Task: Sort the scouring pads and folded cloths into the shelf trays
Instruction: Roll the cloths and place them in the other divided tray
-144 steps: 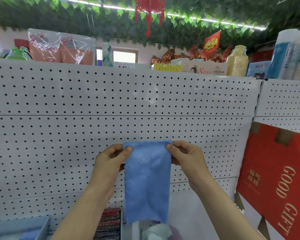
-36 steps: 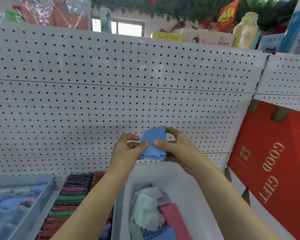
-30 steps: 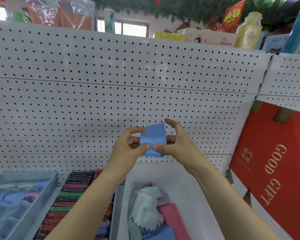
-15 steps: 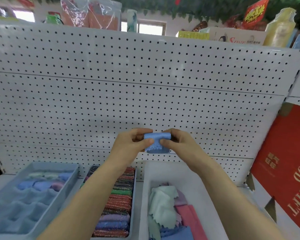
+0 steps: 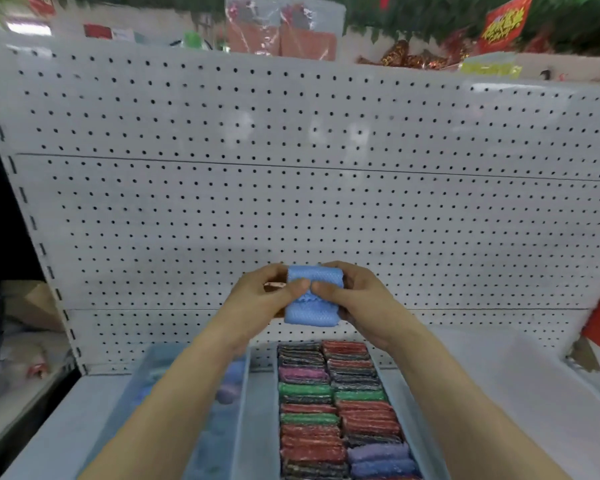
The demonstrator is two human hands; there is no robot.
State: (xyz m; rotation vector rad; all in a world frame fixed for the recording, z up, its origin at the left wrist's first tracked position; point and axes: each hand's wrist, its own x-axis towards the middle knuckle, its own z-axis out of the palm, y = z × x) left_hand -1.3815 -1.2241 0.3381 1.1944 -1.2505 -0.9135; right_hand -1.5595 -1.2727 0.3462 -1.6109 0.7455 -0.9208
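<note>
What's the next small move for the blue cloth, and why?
Likely carry the blue cloth down and left into the left tray. The left hand and right hand pinch it, folded compact, above the trays. The left tray holds blurry blue and purple cloths, while the tray below the hands is packed with scouring pads.

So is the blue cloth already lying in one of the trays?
No, the left hand and right hand both pinch the folded blue cloth up in front of the pegboard.
</note>
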